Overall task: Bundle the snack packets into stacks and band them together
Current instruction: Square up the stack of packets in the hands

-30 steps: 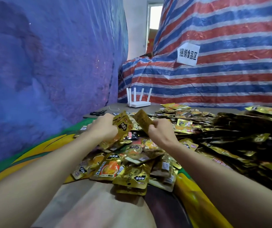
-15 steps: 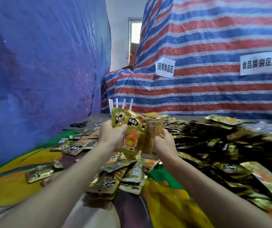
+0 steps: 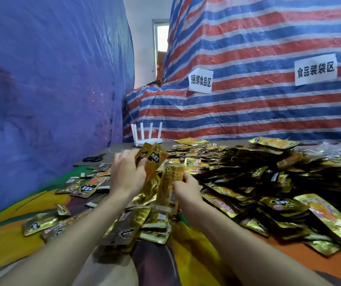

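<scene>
View from head cam, looking down 2 bare forearms to a table heaped w/ gold foil snack packets. Left hand point(image 3: 127, 174), centre frame, has its fingers curled round a small upright bunch of packets point(image 3: 152, 156); at least 2 black-logo tops fan out above the fingertips. Right hand point(image 3: 186, 187) sits just beside it, lower and to the right; thumb and fingers pinch 1 upright packet point(image 3: 170, 178), its printed back toward the cam, edge touching the left hand's bunch. Loose packets point(image 3: 78, 188) lie scattered to the left and under both wrists; a big dense pile point(image 3: 248, 176) fills the right side of the table. Table cover point(image 3: 10, 240) is orange, yellow & green. At the far edge: white router point(image 3: 148, 134) w/ 4 antennas; black scissors point(image 3: 93, 158) left of it. Blue tarp point(image 3: 52, 79) on the left wall; red-white-blue striped tarp point(image 3: 258, 108) at the back carrying 2 white paper signs point(image 3: 200, 81) w/ Chinese text.
</scene>
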`<action>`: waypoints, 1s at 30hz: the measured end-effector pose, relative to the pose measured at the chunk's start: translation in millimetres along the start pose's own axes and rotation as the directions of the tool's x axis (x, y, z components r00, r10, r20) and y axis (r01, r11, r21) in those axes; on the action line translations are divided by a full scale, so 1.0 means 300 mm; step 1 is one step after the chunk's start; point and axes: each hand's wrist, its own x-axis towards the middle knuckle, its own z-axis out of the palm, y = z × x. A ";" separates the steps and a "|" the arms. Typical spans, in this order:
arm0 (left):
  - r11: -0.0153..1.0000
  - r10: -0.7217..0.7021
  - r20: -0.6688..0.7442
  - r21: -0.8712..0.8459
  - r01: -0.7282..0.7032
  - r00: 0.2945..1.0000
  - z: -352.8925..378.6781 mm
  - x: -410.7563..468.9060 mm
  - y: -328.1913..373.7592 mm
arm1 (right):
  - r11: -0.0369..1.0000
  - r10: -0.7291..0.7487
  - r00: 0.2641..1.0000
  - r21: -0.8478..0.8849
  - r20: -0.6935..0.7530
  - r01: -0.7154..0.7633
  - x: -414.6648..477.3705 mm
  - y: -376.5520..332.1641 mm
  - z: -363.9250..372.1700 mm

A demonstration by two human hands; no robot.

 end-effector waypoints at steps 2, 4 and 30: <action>0.990 0.026 -0.029 -0.139 -0.029 0.999 -0.024 -0.001 0.016 | 0.997 -0.076 0.997 -0.005 -0.031 0.075 -0.013 -0.027 -0.007; 0.966 0.016 -0.067 -0.256 -0.033 0.998 -0.041 0.009 0.043 | 0.989 -0.151 0.987 0.003 -0.058 0.151 -0.025 -0.058 -0.023; 0.988 -0.112 0.297 -0.072 0.140 0.948 0.137 -0.198 0.062 | 0.954 -0.127 0.992 0.270 -0.027 0.129 -0.048 0.067 -0.198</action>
